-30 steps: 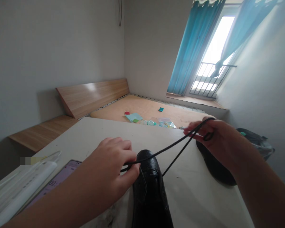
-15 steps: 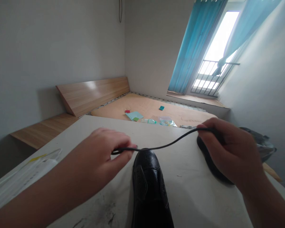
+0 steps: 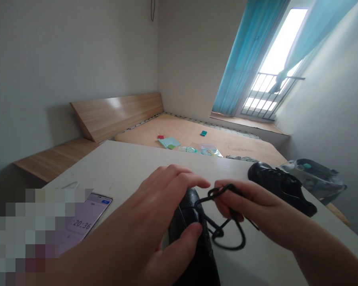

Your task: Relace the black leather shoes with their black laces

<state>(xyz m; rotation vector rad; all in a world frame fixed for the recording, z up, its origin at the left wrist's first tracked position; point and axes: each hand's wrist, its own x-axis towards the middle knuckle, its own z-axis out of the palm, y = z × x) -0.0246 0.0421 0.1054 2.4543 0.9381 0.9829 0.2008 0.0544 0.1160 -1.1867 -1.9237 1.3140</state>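
Note:
A black leather shoe [image 3: 209, 266] points toe-away on the white table in front of me, partly hidden by my left hand [image 3: 164, 210]. That hand hovers over the shoe with thumb and fingers apart, holding nothing I can see. My right hand [image 3: 250, 202], just right of the toe, pinches a bunched black shoelace [image 3: 244, 238]. The lace hangs in loops below the fingers and reaches the shoe's upper. Another black shoe [image 3: 274, 178], with lacing across its front, sits farther right beyond my right hand.
A phone [image 3: 92, 212] showing digits lies on the white table [image 3: 128, 159] at left, beside a pixelated patch. Past the table is a bed [image 3: 179, 125] with small packets and a plastic bottle. A grey plastic bag [image 3: 325, 180] stands at right.
The lace, earlier stretched between both hands, is now bunched in my right hand, which moved left and down. My left hand has opened and let go of the lace. The phone has come into view.

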